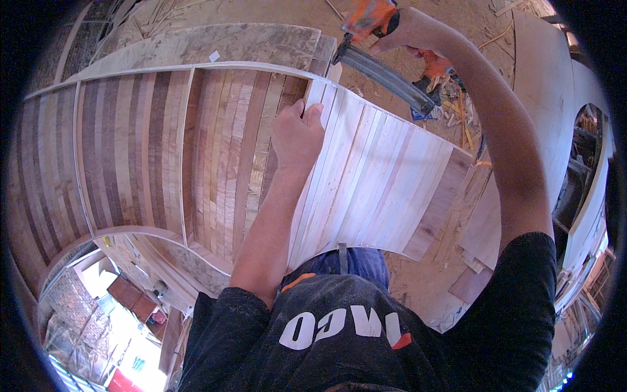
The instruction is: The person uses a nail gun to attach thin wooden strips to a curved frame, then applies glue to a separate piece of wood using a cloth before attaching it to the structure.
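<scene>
My right hand point(413, 34) is wrapped round the handle of an orange and black nail gun point(385, 75), whose long grey magazine slants down to the right. The tool's nose is near the far edge of a curved wooden frame point(245, 65). My left hand point(295, 137) grips a pale wood slat point(316, 93) at the frame's far rim, thumb on one side and fingers curled on the other. Nearer me and to the right, light slats point(372, 170) lie side by side across the frame. Whether the nose touches wood cannot be made out.
Left of my hand the frame opens into bays lined with brown slats point(124, 150), split by thin ribs point(185, 157). A dusty board point(241, 46) lies behind it. Wood scraps point(460, 111) litter the floor. Large pale panels point(539, 98) stand at the right.
</scene>
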Tool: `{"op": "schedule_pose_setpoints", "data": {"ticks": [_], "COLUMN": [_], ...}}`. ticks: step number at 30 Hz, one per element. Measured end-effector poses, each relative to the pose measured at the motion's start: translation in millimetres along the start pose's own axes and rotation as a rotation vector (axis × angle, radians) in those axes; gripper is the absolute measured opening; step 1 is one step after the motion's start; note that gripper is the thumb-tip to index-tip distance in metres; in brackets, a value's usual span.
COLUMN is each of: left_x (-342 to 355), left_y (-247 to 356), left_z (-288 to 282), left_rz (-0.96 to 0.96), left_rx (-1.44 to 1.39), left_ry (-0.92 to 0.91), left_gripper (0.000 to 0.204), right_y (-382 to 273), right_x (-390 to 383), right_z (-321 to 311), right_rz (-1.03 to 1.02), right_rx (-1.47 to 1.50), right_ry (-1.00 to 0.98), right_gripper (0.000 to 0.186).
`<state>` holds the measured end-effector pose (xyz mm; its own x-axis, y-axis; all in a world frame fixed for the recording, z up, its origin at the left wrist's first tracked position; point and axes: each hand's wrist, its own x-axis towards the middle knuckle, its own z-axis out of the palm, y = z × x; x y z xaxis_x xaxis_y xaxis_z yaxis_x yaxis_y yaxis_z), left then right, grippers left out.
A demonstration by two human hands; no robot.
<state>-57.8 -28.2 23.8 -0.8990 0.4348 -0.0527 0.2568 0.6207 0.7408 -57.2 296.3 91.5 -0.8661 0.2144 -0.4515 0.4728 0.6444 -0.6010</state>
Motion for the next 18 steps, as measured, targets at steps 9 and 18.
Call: {"op": "schedule_pose_setpoints", "data": {"ticks": [9, 18], "left_x": [0.7, -0.2], "left_y": [1.9, 1.7], "left_z": [1.7, 1.1], "left_rz": [0.073, 0.082], "left_rx": [0.066, 0.075], "left_ry": [0.033, 0.032], "left_gripper": [0.031, 0.030], "right_y": [8.4, 10.1], "right_x": [38.6, 50.5], "right_z": [15.0, 19.8], "right_rz": [0.042, 0.042], "right_rx": [0.048, 0.097], "right_ry": [-0.253, -0.285], "right_gripper": [0.044, 0.045]}}
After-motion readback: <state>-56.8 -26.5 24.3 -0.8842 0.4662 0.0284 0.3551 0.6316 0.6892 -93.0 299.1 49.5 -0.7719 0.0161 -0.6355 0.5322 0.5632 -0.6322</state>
